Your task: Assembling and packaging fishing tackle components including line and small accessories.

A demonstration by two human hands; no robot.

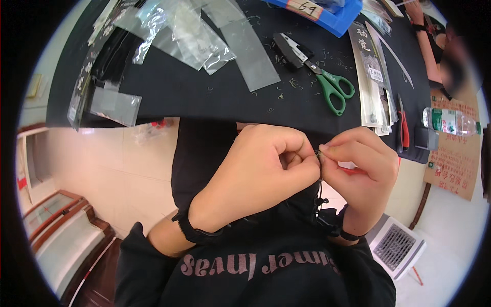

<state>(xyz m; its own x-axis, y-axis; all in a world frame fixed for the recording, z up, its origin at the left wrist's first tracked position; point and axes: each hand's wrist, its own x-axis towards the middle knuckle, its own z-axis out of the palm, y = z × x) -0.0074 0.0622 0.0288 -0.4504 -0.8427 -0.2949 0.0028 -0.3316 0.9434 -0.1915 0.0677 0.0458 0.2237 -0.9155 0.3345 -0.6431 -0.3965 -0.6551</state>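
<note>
My left hand [273, 166] and my right hand [365, 161] meet just off the table's near edge, fingertips almost touching. Both are closed in a pinch. A tiny tuft of thin, pale strands [318, 153] shows between the fingertips; it is too small to name, and the fingers hide the rest. Beyond the hands on the black table [204, 107] lie green-handled scissors [335, 88], with their blades by a small black object [290, 50]. Short thread-like scraps are scattered around them.
Clear plastic bags [199, 43] cover the far left, near dark packets [110, 61]. A blue bin [337, 18] stands at the back. To the right are long flat packages [371, 77], red-handled pliers [403, 128] and a water bottle [450, 121]. Another person's arm [428, 51] shows at far right.
</note>
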